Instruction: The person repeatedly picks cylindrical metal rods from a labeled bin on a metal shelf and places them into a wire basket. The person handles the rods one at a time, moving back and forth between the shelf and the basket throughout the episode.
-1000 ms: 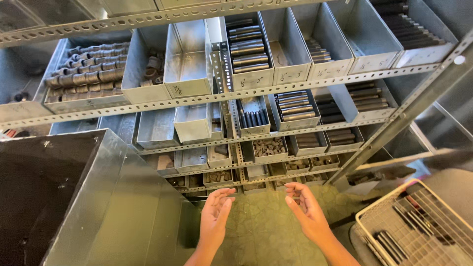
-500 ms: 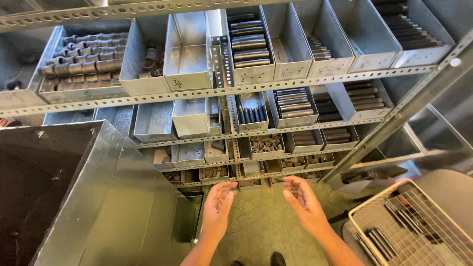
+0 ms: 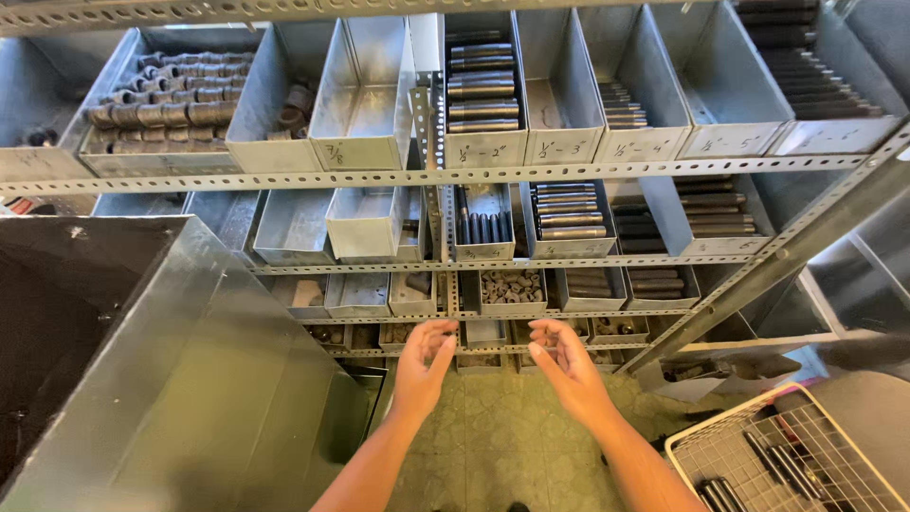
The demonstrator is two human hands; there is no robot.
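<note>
Head view. Both hands are raised at the lower centre of the frame, in front of a metal shelving rack (image 3: 493,175). The left hand (image 3: 424,365) is released: fingers extended and slightly curled, palm turned inward, grasping nothing. The right hand (image 3: 565,365) is likewise released, fingers loosely spread, palm turned toward the left hand, grasping nothing. The two hands are near each other but apart.

Directly behind the fingertips, at centre frame, sits the bottom row of the rack, holding small galvanised bins (image 3: 485,334). Whether either hand touches a bin cannot be told. Just above, a bin of short dark fittings (image 3: 510,286) occupies the centre. Higher rows hold bins of dark threaded pipe lengths (image 3: 483,85), upper centre.

A large sheet-metal hopper (image 3: 180,379) fills the lower left of the frame. A white wire basket (image 3: 787,465) containing dark pipe pieces sits at lower right. Tiled floor (image 3: 502,441) shows between the forearms.
</note>
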